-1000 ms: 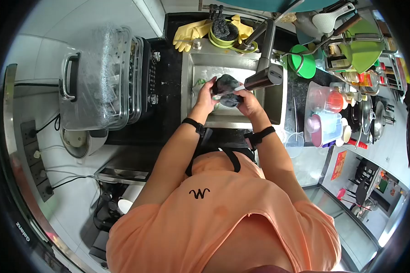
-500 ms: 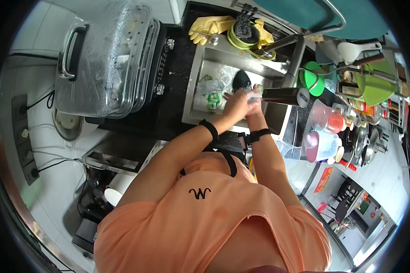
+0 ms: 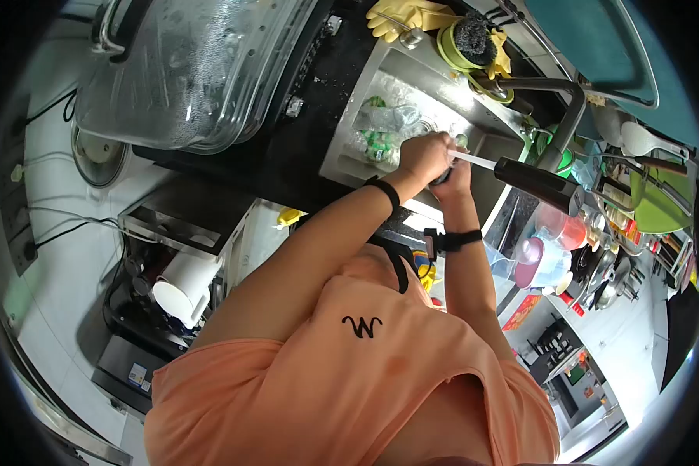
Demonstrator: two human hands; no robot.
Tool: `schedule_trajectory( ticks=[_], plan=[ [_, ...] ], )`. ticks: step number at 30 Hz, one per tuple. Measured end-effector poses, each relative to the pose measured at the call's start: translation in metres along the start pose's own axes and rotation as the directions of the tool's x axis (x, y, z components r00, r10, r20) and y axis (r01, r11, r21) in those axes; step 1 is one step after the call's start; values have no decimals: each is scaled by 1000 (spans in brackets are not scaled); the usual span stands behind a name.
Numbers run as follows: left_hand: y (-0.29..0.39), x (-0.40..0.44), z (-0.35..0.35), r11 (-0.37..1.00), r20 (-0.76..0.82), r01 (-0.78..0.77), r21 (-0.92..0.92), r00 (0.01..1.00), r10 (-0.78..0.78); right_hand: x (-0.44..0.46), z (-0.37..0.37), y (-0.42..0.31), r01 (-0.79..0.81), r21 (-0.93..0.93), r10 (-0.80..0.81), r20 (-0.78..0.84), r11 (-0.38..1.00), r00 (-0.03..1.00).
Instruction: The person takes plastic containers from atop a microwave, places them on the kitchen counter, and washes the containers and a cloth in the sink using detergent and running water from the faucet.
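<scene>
Over the sink, my left hand and my right hand are close together. A dark utensil shows between them, mostly covered by my fingers. Its wide rounded black end points toward my body, and its exact kind is hidden. Both hands appear closed around it. Water streams from the black-and-silver tap head onto my hands. Farther left in the basin lie clear plastic packaging and a green-printed wrapper.
A large clear-lidded steamer stands on the black counter at left. Behind the sink are yellow rubber gloves and a green bowl with a dark scrubber. Plastic containers crowd the right side.
The utensil's black end has swung from beyond my hands to the near side, between them. My left hand has turned over it. The whole view has also shifted.
</scene>
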State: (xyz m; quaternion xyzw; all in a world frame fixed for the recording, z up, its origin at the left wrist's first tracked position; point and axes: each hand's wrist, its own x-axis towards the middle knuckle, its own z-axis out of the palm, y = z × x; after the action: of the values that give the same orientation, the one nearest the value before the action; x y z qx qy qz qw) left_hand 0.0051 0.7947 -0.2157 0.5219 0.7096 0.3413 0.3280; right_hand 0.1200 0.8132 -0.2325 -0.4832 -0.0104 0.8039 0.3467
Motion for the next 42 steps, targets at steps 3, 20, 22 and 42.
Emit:
schedule_trajectory(
  ticks=[3,20,22,42],
  plan=[
    [1,5,-5,987,19,139,-84,990,-138,-3,-11,-8,66,-129,-75,-66,989,995],
    [-52,18,-54,-18,520,549,-836,781,-347,7,-10,11,421,-767,-326,289,484,900],
    [-82,9,-39,16,488,532,-847,788,-375,-9,15,12,438,-685,-334,291,582,897],
    [-43,-24,-1,-269,703,665,-697,707,-73,-48,13,-98,661,-441,-532,392,607,751]
  ],
)
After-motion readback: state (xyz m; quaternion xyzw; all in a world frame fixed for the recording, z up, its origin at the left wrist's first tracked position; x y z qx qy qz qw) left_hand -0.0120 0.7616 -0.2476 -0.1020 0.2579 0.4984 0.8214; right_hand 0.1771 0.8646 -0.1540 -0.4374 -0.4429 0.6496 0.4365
